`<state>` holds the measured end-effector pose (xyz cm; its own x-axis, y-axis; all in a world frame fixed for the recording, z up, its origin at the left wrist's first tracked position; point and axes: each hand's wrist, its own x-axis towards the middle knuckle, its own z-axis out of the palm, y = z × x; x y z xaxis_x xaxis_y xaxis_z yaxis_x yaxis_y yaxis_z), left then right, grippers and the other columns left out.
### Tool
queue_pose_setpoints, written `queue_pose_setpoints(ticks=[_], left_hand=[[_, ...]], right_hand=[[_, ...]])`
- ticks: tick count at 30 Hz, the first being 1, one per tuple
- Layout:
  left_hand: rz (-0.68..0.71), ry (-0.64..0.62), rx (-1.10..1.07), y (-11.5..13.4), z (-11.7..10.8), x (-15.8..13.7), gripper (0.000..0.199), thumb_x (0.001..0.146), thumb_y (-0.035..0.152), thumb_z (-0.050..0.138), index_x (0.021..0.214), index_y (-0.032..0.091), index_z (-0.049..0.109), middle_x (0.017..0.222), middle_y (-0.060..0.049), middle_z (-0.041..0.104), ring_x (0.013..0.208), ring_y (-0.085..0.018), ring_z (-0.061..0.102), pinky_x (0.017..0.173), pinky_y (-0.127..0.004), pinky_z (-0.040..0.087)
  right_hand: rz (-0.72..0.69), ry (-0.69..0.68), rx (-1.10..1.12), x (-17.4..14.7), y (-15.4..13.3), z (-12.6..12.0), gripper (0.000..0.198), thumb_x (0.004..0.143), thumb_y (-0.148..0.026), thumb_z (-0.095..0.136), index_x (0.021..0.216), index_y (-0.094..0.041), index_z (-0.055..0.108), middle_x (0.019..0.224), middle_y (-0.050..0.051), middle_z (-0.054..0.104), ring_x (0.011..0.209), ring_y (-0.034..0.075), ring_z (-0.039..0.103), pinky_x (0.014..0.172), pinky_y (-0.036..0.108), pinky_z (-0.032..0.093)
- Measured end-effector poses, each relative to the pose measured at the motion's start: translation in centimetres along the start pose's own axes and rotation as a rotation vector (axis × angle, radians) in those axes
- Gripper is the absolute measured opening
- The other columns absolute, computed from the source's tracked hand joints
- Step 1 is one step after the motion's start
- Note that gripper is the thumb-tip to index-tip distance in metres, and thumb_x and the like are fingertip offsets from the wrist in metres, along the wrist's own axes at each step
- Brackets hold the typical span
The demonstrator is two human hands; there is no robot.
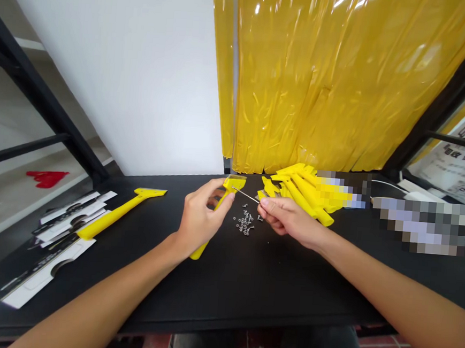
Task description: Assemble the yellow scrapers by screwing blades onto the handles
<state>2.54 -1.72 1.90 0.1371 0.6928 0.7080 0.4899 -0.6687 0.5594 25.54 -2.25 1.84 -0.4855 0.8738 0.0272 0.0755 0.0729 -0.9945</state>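
At left, one yellow scraper (110, 220) lies over overlapping white cards (32, 289), too stacked to count. The left hand (201, 209) is clamped around a second scraper (229, 184) above the black table (308, 287), long axis slanting, head pointing away and rightward. Uncountable small screws (246, 223) follow. Apart from it, the right hand (279, 215) pinches one thin metal rod (247, 196), before many piled yellow pieces (303, 193).

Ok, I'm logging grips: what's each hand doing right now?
Left hand: closed around a yellow long-handled plastic tool.
Right hand: closed on a slim silver metal rod.
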Motion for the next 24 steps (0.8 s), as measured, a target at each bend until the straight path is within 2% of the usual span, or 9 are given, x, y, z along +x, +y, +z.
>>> queue_pose_setpoints(ticks=[3,5,10,13,15,18,20,22,24], left_hand=[[0.071,0.029,0.070,-0.1,-0.1,0.1,0.029,0.091,0.023,0.067,0.119,0.021,0.067,0.102,-0.004,0.076,0.079,-0.015,0.072,0.064,-0.025,0.061],[0.136,0.039,0.128,-0.2,-0.2,0.2,0.025,0.092,0.021,0.066,0.116,0.020,0.067,0.103,-0.004,0.075,0.082,-0.015,0.072,0.069,-0.026,0.061],[0.212,0.009,0.198,-0.3,-0.3,0.3,0.023,0.094,0.018,0.062,0.116,0.020,0.067,0.108,-0.005,0.075,0.091,-0.017,0.072,0.081,-0.030,0.062],[0.199,-0.018,0.196,-0.3,-0.2,0.2,0.024,0.094,0.020,0.062,0.117,0.021,0.067,0.108,-0.006,0.075,0.090,-0.018,0.072,0.083,-0.033,0.062],[0.198,-0.028,0.195,-0.3,-0.1,0.0,0.025,0.094,0.020,0.062,0.118,0.021,0.067,0.108,-0.006,0.075,0.089,-0.018,0.073,0.083,-0.034,0.062],[0.219,-0.014,0.207,-0.2,-0.1,0.0,0.025,0.094,0.019,0.063,0.118,0.020,0.066,0.106,-0.006,0.075,0.089,-0.018,0.072,0.084,-0.033,0.062],[0.236,-0.008,0.209,0.0,-0.1,0.0,0.024,0.094,0.018,0.062,0.117,0.019,0.066,0.106,-0.006,0.075,0.090,-0.018,0.072,0.085,-0.033,0.061],[0.254,-0.010,0.208,0.1,-0.3,0.0,0.024,0.094,0.017,0.061,0.117,0.019,0.066,0.107,-0.007,0.074,0.091,-0.018,0.071,0.085,-0.033,0.061],[0.279,-0.017,0.212,0.2,-0.4,0.1,0.024,0.094,0.016,0.060,0.117,0.019,0.066,0.109,-0.007,0.074,0.094,-0.018,0.071,0.086,-0.033,0.061]], right_hand=[[0.104,-0.120,0.183,-0.3,-0.4,0.3,0.042,0.097,-0.056,0.049,0.074,-0.021,0.046,0.058,-0.009,0.024,0.047,0.008,0.014,0.042,0.024,0.011],[0.091,-0.080,0.110,-0.4,-0.7,0.5,0.041,0.098,-0.057,0.047,0.078,-0.021,0.049,0.058,-0.009,0.027,0.046,0.008,0.016,0.041,0.023,0.014],[-0.303,0.285,-0.544,-0.7,-0.6,0.7,0.023,0.098,-0.046,0.052,0.097,-0.023,0.057,0.073,-0.001,0.056,0.062,0.014,0.051,0.059,0.028,0.040],[-0.448,0.360,-0.876,-0.8,-0.3,0.4,0.025,0.103,-0.039,0.043,0.101,-0.023,0.062,0.090,0.007,0.068,0.084,0.022,0.063,0.077,0.035,0.045],[-0.465,0.352,-0.930,-0.9,-0.3,0.4,0.028,0.104,-0.036,0.038,0.102,-0.022,0.063,0.097,0.009,0.070,0.092,0.024,0.064,0.083,0.037,0.045],[-0.431,0.298,-0.745,-0.9,-0.4,0.8,0.029,0.104,-0.036,0.038,0.095,-0.021,0.062,0.092,0.006,0.068,0.085,0.020,0.063,0.078,0.033,0.045],[-0.339,0.232,-0.500,-0.9,-0.6,1.0,0.030,0.103,-0.039,0.041,0.089,-0.021,0.060,0.076,0.001,0.059,0.067,0.014,0.055,0.063,0.028,0.043],[-0.172,0.140,-0.182,-0.8,-0.8,1.2,0.030,0.101,-0.044,0.045,0.086,-0.022,0.057,0.062,-0.005,0.042,0.049,0.010,0.036,0.046,0.023,0.030],[-0.005,0.033,0.133,-0.8,-1.0,1.2,0.028,0.099,-0.046,0.050,0.086,-0.022,0.054,0.059,-0.009,0.029,0.045,0.008,0.018,0.039,0.021,0.015]])
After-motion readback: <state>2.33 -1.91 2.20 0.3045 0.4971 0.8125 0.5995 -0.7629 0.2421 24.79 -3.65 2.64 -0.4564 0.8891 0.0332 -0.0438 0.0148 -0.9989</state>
